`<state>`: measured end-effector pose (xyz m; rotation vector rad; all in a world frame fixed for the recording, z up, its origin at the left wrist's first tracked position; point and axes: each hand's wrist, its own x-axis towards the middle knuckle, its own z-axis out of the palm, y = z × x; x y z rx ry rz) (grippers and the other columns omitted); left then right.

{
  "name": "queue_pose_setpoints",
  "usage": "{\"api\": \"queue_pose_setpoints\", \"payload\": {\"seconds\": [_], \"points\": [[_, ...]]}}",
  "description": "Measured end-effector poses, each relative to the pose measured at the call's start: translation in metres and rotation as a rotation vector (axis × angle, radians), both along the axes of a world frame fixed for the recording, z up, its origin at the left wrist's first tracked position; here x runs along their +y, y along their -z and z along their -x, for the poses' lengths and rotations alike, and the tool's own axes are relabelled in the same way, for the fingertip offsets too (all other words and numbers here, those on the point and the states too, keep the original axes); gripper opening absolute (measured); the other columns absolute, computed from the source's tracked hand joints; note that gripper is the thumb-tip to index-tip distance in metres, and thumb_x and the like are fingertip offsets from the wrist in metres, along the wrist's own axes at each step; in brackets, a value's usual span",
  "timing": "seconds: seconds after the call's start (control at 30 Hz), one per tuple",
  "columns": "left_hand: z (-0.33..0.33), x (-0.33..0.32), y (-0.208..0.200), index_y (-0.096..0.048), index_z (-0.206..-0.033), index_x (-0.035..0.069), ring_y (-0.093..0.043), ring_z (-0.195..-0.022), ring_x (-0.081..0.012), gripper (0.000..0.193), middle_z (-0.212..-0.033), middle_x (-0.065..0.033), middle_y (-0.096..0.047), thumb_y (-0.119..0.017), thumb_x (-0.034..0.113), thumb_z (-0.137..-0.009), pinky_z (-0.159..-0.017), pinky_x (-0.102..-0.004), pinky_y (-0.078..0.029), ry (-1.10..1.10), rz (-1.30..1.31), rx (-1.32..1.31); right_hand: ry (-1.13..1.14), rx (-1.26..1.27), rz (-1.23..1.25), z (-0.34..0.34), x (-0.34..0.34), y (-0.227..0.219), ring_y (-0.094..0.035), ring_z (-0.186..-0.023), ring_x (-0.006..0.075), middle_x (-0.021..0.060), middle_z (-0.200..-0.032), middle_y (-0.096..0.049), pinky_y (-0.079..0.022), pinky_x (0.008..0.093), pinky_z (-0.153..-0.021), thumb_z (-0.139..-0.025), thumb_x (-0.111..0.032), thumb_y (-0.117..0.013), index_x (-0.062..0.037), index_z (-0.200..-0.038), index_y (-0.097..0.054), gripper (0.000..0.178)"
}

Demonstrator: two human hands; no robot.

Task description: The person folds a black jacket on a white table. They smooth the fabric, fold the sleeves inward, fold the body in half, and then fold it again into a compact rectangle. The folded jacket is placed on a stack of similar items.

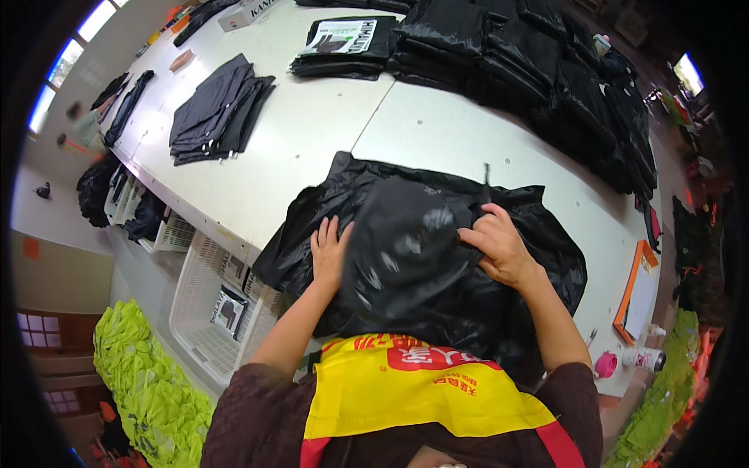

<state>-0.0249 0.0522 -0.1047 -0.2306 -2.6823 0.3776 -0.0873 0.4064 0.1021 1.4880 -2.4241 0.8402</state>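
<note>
A glossy black garment (409, 257), which looks like a hooded jacket, lies spread and crumpled on the white table in front of me. Its rounded middle part, perhaps the hood, is slightly blurred. My left hand (329, 253) rests on the garment's left side, fingers stretched out. On the other side, my right hand (503, 246) has its thumb and fingers closed on the black fabric. A thin dark cord or strip stands up just beyond those fingers. The garment's near edge meets my yellow apron (421, 386).
Large stacks of folded black garments (507, 62) fill the table's far right. A smaller folded pile (218, 113) lies far left. White plastic baskets (204, 343) stand below the left edge, beside bright yellow-green fabric (148, 382). An orange-edged box (636, 292) and bottle (644, 359) are at right.
</note>
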Motion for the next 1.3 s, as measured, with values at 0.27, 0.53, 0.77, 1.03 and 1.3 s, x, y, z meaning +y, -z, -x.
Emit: {"api": "queue_pose_setpoints", "payload": {"seconds": [0.27,0.53,0.77,1.03,1.3], "points": [[-0.062,0.074,-0.072,-0.046,-0.125,0.005,-0.042,-0.120,-0.0305,0.042,-0.131,-0.0165,-0.042,-0.045,0.029,-0.092,-0.099,-0.0426,-0.035,0.098,-1.903,-0.765,0.395,-0.082,-0.424,-0.056,0.017,0.073,-0.044,-0.120,0.0262,0.0092,-0.113,-0.055,-0.022,0.0519,-0.107,-0.067,0.007,-0.057,-0.0053,-0.112,-0.053,0.048],[-0.057,0.066,-0.078,-0.042,-0.130,0.002,-0.044,-0.122,-0.0336,0.050,-0.134,-0.0162,-0.044,-0.037,0.035,-0.093,-0.104,-0.0513,-0.030,0.009,-2.959,-1.825,0.614,-0.348,-0.289,-0.101,0.006,0.038,-0.040,-0.124,0.0325,0.0174,-0.129,-0.047,-0.030,0.0418,-0.105,-0.066,0.007,-0.049,-0.0021,-0.125,-0.048,0.060],[-0.055,0.072,-0.095,-0.047,-0.121,-0.002,-0.051,-0.112,-0.0321,0.045,-0.124,-0.0167,-0.052,-0.050,-0.007,-0.077,-0.103,-0.0454,-0.036,-0.348,-2.490,-1.701,0.832,-0.612,0.437,-0.129,-0.052,0.042,-0.056,-0.084,0.0159,0.0099,-0.105,-0.055,-0.049,0.0251,-0.071,-0.072,0.002,-0.060,-0.0033,-0.108,-0.060,0.037],[-0.057,0.095,-0.124,-0.049,-0.111,0.002,-0.064,-0.084,-0.0224,0.031,-0.099,-0.0097,-0.061,-0.057,-0.001,-0.081,-0.073,-0.0351,-0.056,-0.636,-2.329,-1.289,0.238,-0.500,-0.084,-0.083,-0.093,0.060,-0.059,-0.086,0.0324,0.0123,-0.085,-0.061,-0.048,0.0380,-0.072,-0.072,-0.007,-0.059,-0.0059,-0.086,-0.061,0.014],[-0.044,0.072,-0.191,-0.059,-0.097,0.002,-0.066,-0.076,-0.0190,0.017,-0.089,-0.0093,-0.066,-0.063,0.006,-0.081,-0.067,-0.0310,-0.057,-0.179,-2.504,-1.239,0.081,-0.553,-0.908,-0.044,-0.109,0.065,-0.063,-0.092,0.0314,0.0148,-0.094,-0.067,-0.050,0.0392,-0.076,-0.082,-0.019,-0.053,-0.0049,-0.097,-0.066,0.024]]}}
